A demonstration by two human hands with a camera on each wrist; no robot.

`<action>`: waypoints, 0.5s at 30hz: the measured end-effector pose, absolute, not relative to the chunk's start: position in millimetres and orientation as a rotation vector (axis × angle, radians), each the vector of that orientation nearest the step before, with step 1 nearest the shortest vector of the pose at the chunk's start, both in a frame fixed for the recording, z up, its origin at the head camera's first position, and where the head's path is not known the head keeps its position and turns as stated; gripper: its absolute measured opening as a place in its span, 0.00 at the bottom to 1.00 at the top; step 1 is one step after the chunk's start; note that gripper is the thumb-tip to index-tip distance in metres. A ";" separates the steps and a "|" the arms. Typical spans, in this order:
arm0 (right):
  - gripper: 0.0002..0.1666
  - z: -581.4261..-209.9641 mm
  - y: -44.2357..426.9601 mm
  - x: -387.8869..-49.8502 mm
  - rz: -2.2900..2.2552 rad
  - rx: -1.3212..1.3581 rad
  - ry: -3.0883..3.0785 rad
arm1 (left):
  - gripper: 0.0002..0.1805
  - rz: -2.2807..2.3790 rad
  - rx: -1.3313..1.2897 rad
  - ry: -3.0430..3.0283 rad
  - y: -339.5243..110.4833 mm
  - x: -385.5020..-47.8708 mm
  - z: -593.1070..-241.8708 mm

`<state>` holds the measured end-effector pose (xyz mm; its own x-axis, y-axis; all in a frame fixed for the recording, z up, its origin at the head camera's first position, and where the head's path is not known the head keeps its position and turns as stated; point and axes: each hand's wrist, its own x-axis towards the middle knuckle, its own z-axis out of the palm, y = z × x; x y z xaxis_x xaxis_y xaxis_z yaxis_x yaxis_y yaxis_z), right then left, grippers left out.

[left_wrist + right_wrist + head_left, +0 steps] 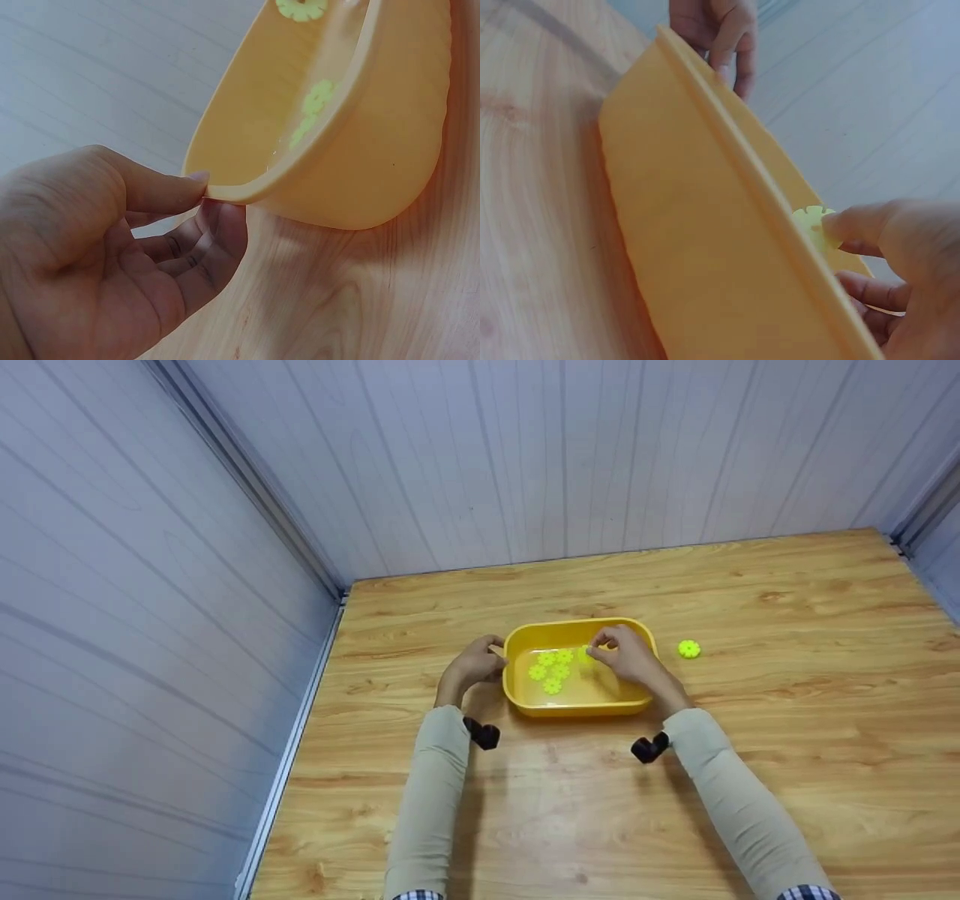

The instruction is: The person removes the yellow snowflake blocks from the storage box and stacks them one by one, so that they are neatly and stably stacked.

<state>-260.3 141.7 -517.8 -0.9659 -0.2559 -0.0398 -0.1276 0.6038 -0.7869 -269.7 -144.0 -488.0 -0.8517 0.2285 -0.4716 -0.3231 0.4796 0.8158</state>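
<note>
At far left, a pale panelled wall (142,637) is seen, meeting the left edge of the wooden table (352,780). The left sleeve (427,795) is extended from the near edge, with a black device (484,734) worn at the wrist. By the left hand (478,661), the left end of a yellow tub (577,710) is pinched at the rim, between thumb and bent fingers; the grip is closed down to the rim's thickness. On the tub floor, in the left half, five yellow-green flower pieces (560,671) are seen grouped close together. To their right, another flower (584,655) is held by the right hand (631,657), pinched between thumb and forefinger, within the tub's outline; whether the floor is touched by it cannot be told. A second black device (649,748) is worn at the right wrist, below which the right sleeve (750,802) is seen. Right of the tub, a single flower (689,649) is laid on the table, apart from the tub.
</note>
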 end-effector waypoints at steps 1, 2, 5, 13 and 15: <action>0.14 -516.8 142.3 -260.4 -1.314 -0.326 2.679 | 0.23 1.370 -0.077 2.203 -144.3 -270.0 -487.9; 0.14 -516.2 143.3 -260.3 -1.331 -0.341 2.683 | 0.23 1.367 -0.078 2.205 -144.4 -270.2 -487.7; 0.15 -514.8 145.7 -260.2 -1.384 -0.363 2.695 | 0.24 1.368 -0.083 2.199 -144.6 -270.7 -486.9; 0.19 -506.4 152.9 -257.3 -1.463 -0.280 2.674 | 0.24 1.368 -0.090 2.186 -144.6 -270.7 -485.7; 0.19 -504.5 155.0 -256.7 -1.496 -0.258 2.669 | 0.24 1.381 -0.086 2.174 -144.7 -270.2 -485.3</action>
